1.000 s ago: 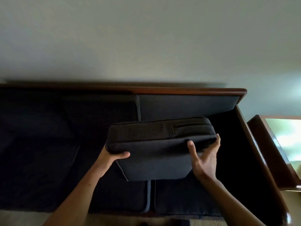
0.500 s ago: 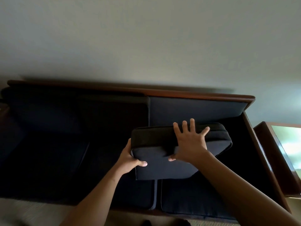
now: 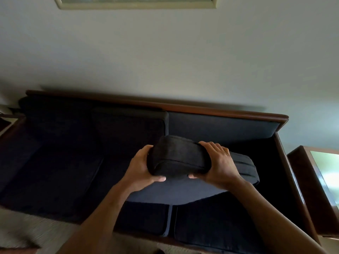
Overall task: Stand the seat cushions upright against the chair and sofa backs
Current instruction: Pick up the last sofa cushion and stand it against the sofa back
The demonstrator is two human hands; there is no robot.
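mostly shadowed sofa (image 3: 55,153), hands (image 3: 183,162) gripping cushion (image 3: 179,158)

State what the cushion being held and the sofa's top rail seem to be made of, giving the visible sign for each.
Cushion: dark woven fabric, matte; probably soft filling, since its edge bulges between both hands. Sofa top rail: looks like reddish-brown wood with a smooth, slightly glossy finish; a veneer cannot be ruled out.

Both hands grip a dark cushion over the sofa.
The left hand (image 3: 142,166) and right hand (image 3: 221,163) clasp the upper edge of the seat cushion (image 3: 180,158), thumbs beneath, fingers (image 3: 211,144) curled over its top. It tilts above the dark sofa (image 3: 64,162), whose wooden back rail (image 3: 201,109) meets the wall (image 3: 165,52).
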